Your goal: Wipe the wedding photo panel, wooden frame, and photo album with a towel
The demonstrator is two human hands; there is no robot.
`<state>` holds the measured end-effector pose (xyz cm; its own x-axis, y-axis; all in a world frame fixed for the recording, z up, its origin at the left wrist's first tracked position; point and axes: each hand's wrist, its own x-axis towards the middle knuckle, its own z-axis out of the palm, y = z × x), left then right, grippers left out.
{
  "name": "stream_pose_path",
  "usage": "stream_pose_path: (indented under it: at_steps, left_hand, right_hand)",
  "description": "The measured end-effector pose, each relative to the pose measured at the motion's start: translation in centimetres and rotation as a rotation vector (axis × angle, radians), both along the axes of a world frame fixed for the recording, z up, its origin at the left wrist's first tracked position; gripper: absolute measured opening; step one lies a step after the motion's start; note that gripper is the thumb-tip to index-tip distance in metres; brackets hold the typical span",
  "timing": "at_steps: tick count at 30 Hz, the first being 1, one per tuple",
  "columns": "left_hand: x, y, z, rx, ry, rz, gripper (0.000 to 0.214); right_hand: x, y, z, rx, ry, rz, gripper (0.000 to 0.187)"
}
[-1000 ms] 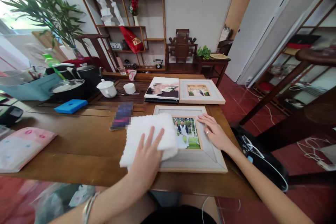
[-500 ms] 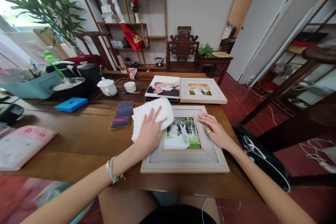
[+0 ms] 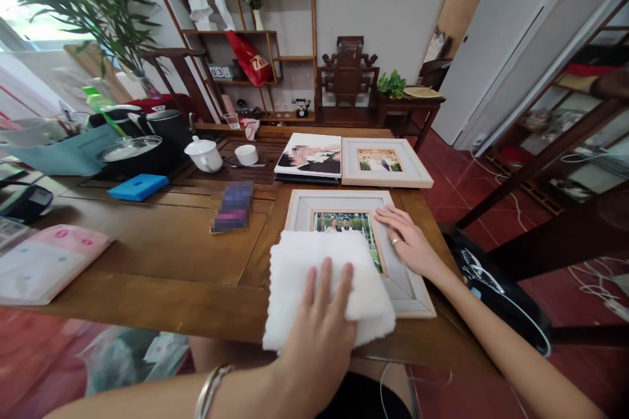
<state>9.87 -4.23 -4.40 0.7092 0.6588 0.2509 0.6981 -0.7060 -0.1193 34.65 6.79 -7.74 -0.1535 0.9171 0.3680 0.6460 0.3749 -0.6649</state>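
Observation:
A photo frame [image 3: 411, 293] with a pale wide border lies flat near the table's front edge. Its picture [image 3: 366, 224] shows two people outdoors, with the lower left part covered. Over that part and the frame's near left corner spreads a fluffy white cloth [image 3: 299, 288]. My left hand [image 3: 319, 330] presses on this cloth, its fingers extended and holding it against the frame; the thumb is hidden. My right hand [image 3: 405, 239], with a ring on one finger, rests on the right border of the frame, fingers outstretched and gripping nothing.
Behind lie a photo album [image 3: 309, 156] and another framed photo [image 3: 417, 173]. To the left are a phone-like item [image 3: 233, 206], a blue block [image 3: 138, 187], a white teapot [image 3: 204, 156], a white cup [image 3: 246, 155] and a pink-white packet [image 3: 49, 262]. A black bag [image 3: 496, 288] sits at the right.
My left hand has moved the cloth toward me and right, from the frame's upper left to its near edge. My right hand stays on the right border.

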Motion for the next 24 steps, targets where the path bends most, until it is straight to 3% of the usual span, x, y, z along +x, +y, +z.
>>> stream_pose_path:
  at_steps: [2,7,9,12,15,19,21,24]
  left_hand:
    - [1.3,1.7,0.1,-0.006,0.043,0.037,0.018]
    - [4.3,8.7,1.3,-0.074,0.187,0.219,0.026]
    - [5.1,9.9,1.8,-0.094,0.198,0.243,0.029]
    - [6.0,8.4,2.1,-0.069,0.191,0.153,0.031]
    - [6.5,4.1,1.8,0.019,0.177,0.016,0.030]
    - [6.9,-1.1,1.0,0.145,0.045,-0.075,0.028]
    - [7.0,-2.3,0.8,0.179,-0.002,-0.096,0.031]
    - [7.3,-1.9,0.8,0.168,0.036,-0.052,0.032]
  right_hand:
    - [0.1,0.0,0.0,0.001,-0.005,0.005,0.042]
    - [0.4,0.1,-0.2,0.019,-0.004,0.026,0.040]
    - [0.5,0.1,-0.3,0.028,0.013,0.016,0.039]
    - [0.5,0.1,-0.5,0.035,0.054,0.005,0.036]
    - [0.4,0.1,-0.5,0.042,0.068,0.000,0.035]
    - [0.3,-0.1,-0.1,0.023,0.036,-0.025,0.035]
    - [0.2,-0.1,0.1,0.009,0.027,-0.033,0.034]
    - [0.1,-0.2,0.2,0.004,0.026,-0.038,0.034]
